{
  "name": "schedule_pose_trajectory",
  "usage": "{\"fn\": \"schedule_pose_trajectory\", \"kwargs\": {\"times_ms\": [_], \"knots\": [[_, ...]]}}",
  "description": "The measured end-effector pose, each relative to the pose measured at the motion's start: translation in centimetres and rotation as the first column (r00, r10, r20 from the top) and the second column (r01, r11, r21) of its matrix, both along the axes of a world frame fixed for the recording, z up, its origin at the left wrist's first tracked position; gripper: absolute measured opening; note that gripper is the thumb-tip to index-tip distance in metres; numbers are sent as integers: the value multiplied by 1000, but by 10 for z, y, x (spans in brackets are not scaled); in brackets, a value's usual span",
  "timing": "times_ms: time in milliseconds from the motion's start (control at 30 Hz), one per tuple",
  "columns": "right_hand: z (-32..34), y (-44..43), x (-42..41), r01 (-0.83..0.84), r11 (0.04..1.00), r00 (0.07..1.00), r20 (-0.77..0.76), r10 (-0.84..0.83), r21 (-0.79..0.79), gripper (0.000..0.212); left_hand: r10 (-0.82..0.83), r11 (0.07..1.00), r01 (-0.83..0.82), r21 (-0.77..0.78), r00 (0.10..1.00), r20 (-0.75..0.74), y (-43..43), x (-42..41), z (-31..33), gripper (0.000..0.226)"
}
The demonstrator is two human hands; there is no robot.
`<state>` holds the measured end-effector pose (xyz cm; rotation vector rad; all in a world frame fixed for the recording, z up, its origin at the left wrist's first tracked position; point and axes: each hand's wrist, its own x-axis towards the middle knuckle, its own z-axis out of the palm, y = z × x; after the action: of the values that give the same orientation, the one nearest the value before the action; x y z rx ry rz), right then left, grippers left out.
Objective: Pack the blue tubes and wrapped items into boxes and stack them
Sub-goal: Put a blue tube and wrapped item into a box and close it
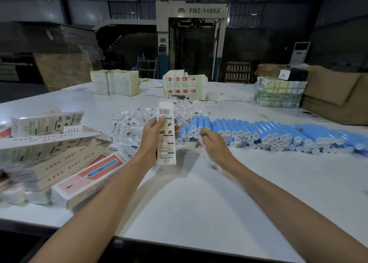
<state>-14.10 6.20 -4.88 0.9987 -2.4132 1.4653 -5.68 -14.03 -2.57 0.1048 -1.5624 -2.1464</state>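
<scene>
A slim white box [166, 135] is gripped upright in the left hand [153, 136], with fingers and thumb curled round its middle and its barcoded end uppermost, above the white worktop [199, 203]. Just right of the box, the right hand [214, 143] is seen with fingers curled; a clear wrapped item [206, 157] appears to be pinched in them and hangs below, though its detail is lost to blur. Behind the box, a loose pile of wrapped items [133, 123] is spread on the worktop. To the right of the box, blue tubes [268, 132] with white caps are laid in a long heap, caps turned toward the camera. Left of the box, filled boxes [59, 153] are stacked untidily. Far behind the box, stacks of flat cartons [115, 82] are stood, and beyond them a machine [191, 33] marked FMZ-1450A is seen
</scene>
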Motion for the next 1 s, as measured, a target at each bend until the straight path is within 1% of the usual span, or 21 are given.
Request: {"fn": "schedule_pose_trajectory", "kwargs": {"times_ms": [33,67,100,133,200,267,333,400,533,633,733,800,867,933,1000], "knots": [[3,7,-1,22,988,990,143,1,-155,27,-46,999,46,20,999,2,5,0,-1,30],[8,13,-2,60,952,955,296,34,-300,27,-84,996,83,32,996,4,9,0,-2,32],[13,18,-3,123,908,903,425,65,-400,25,-116,992,116,44,993,4,13,0,-4,33],[17,23,-3,201,870,852,518,72,-451,23,-146,988,145,58,989,3,18,0,-6,33],[22,28,-4,321,835,786,617,28,-447,21,-197,979,196,63,980,12,26,-1,-11,32],[25,31,-3,362,856,787,613,-69,-369,22,-235,971,233,45,971,38,34,-1,-17,36],[30,34,2,365,885,815,559,-154,-289,22,-268,963,267,23,961,72,41,-1,-23,38],[36,35,7,366,896,823,537,-184,-253,20,-294,955,297,-10,950,107,47,-1,-27,41],[50,33,14,356,876,792,603,-97,-326,17,-338,937,346,-46,932,129,53,1,-27,42],[60,36,18,314,882,833,548,-77,-352,20,-379,921,386,-50,918,117,55,5,-23,40],[69,41,18,213,901,872,489,-1,-378,21,-413,904,422,-67,903,120,57,8,-20,37],[76,45,17,162,931,893,450,2,-326,15,-430,896,439,-63,895,116,59,10,-19,37],[85,49,15,148,963,900,434,-37,-225,10,-443,890,451,-60,890,106,59,11,-17,36],[93,51,12,130,983,914,400,-68,-129,12,-446,889,454,-67,889,102,59,12,-17,36],[99,54,9,91,994,945,321,-66,-63,17,-444,888,452,-82,890,101,58,12,-17,36]]}}
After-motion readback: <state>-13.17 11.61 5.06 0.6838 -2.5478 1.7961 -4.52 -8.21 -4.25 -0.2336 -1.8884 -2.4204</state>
